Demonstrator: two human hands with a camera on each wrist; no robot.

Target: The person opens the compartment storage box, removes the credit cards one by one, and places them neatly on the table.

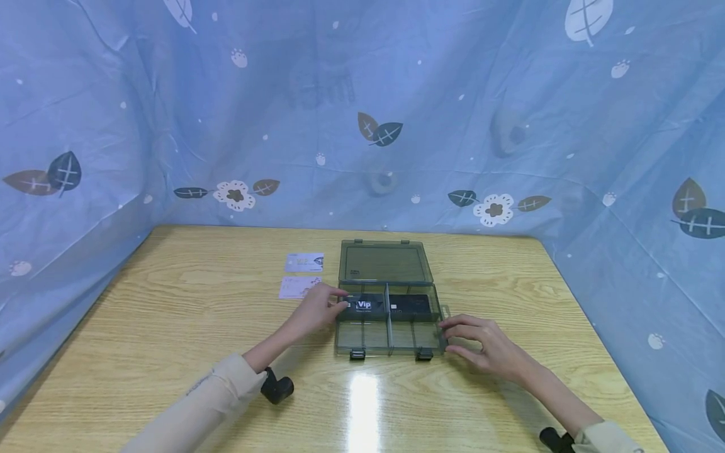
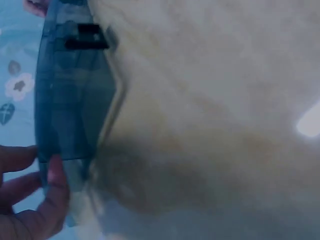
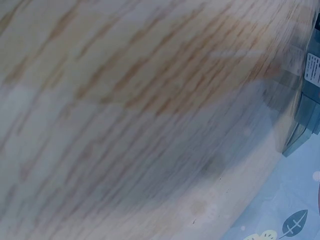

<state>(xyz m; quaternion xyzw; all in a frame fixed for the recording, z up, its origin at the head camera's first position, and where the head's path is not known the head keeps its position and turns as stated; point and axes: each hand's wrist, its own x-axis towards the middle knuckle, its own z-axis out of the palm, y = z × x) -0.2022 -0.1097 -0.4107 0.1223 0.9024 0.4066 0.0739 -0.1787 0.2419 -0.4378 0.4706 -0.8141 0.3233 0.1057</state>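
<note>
A translucent grey-green divided box (image 1: 362, 346) lies on the table with its lid (image 1: 385, 263) folded back. Inside, a black card marked "Vip" (image 1: 370, 306) lies in the left part and another black card (image 1: 416, 304) in the right. My left hand (image 1: 317, 307) grips the box's left edge; the left wrist view shows the thumb against the box wall and the other fingers beyond it. At the box's right edge rests my right hand (image 1: 484, 343), its fingers loosely bent. The right hand is outside the right wrist view.
Two light cards, a silver one (image 1: 304, 262) and a pinkish one (image 1: 300, 287), lie left of the box. The wooden table (image 1: 215, 296) is backed by blue patterned cloth (image 1: 317, 126). Two black latches (image 1: 357, 355) jut from the box's front.
</note>
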